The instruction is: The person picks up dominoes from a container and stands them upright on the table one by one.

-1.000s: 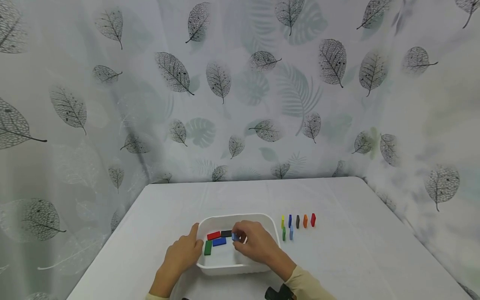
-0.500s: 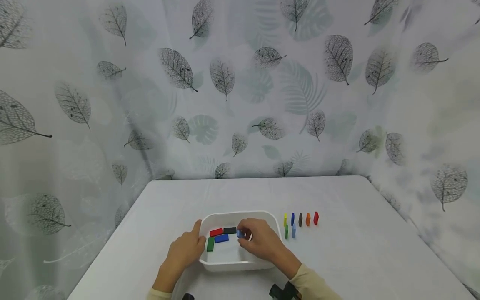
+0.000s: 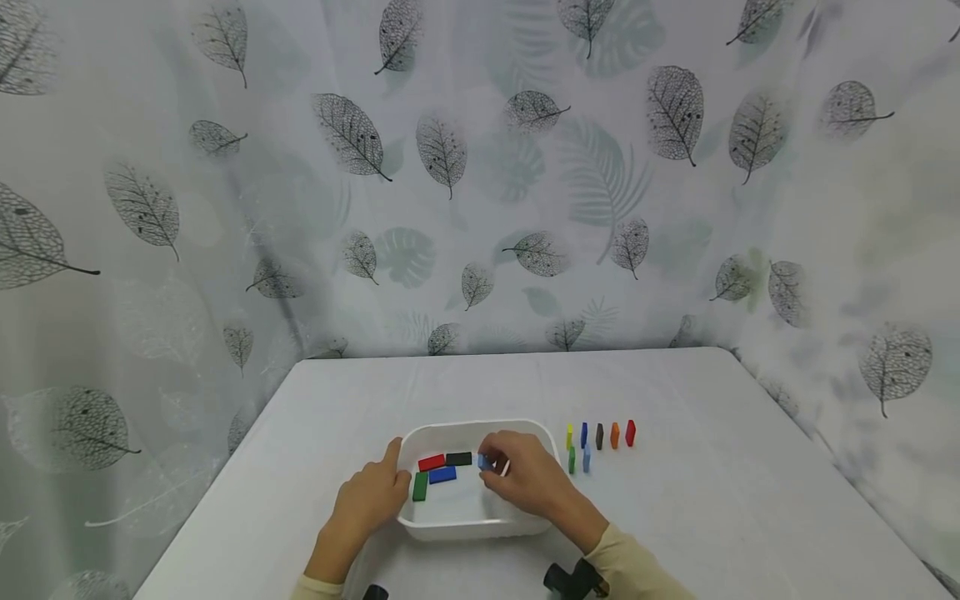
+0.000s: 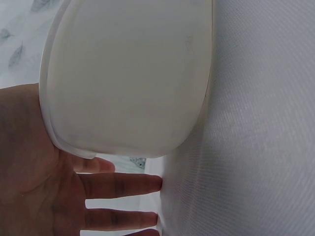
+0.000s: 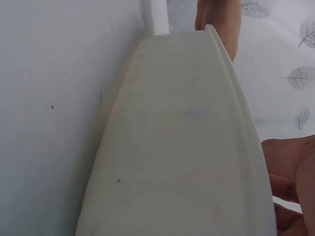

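Observation:
Low over the inside of a white plastic tray [image 3: 468,530], my right hand [image 3: 531,477] pinches a light blue block [image 3: 484,461] between thumb and fingertips. To the left in the tray lie a red block [image 3: 431,462], a black block [image 3: 459,459], a dark blue block [image 3: 442,474] and a green block [image 3: 420,487]. My left hand [image 3: 373,498] rests against the tray's left side, touching the rim. In the left wrist view, its fingers [image 4: 123,185] stretch out straight beside the tray wall. The right wrist view mostly shows the tray's outer wall [image 5: 172,137], hiding the held block.
Right of the tray, several small blocks stand upright in two rows, among them a yellow block [image 3: 569,435], an orange block [image 3: 615,435] and a red standing block [image 3: 631,432]. The white table [image 3: 712,500] ends at a leaf-patterned curtain [image 3: 480,208].
My right hand has shifted slightly right with the light blue block, away from the black block. My left hand stays at the tray's rim. The head view has shifted a little.

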`<move>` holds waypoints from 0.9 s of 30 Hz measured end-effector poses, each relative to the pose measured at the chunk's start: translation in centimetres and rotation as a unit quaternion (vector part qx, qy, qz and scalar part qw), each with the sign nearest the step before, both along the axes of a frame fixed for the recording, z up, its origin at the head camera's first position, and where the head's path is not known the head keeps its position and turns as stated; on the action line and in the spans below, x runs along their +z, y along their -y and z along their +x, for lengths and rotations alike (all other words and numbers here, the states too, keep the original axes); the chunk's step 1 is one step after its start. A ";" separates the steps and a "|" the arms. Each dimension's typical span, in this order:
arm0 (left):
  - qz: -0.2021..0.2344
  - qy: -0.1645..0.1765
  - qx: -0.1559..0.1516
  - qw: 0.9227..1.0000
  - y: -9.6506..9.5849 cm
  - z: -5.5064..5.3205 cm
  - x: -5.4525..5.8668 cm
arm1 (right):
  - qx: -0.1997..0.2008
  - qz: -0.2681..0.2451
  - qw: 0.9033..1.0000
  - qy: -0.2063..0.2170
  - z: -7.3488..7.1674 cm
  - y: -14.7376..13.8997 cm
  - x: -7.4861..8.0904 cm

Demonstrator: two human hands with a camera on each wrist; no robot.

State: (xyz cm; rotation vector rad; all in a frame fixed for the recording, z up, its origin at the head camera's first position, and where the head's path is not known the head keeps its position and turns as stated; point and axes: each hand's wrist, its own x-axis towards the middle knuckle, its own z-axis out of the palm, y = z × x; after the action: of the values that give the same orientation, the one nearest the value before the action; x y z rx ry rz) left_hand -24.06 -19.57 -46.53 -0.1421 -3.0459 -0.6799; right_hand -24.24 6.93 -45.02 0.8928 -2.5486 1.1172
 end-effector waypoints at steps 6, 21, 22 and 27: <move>0.002 0.001 -0.001 1.000 -0.1 0.1 0.1 | -0.007 -0.008 1.000 -0.013 0.1 -0.5 -0.1; 0.003 0.003 -0.003 1.000 0.0 0.0 -0.1 | -0.024 -0.012 1.000 -0.005 0.3 -1.6 0.5; 0.005 0.002 -0.004 1.000 0.0 0.0 -0.1 | -0.024 -0.013 1.000 -0.007 0.3 -1.7 0.5; 0.006 0.001 -0.005 1.000 0.0 0.0 -0.1 | -0.030 -0.021 0.999 -0.012 0.5 -1.9 0.8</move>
State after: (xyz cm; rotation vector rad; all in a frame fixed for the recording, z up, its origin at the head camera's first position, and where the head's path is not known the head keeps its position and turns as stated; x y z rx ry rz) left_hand -24.10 -19.57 -46.60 -0.1568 -3.0444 -0.7007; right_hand -23.70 8.88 -44.20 0.8096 -2.5057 1.1313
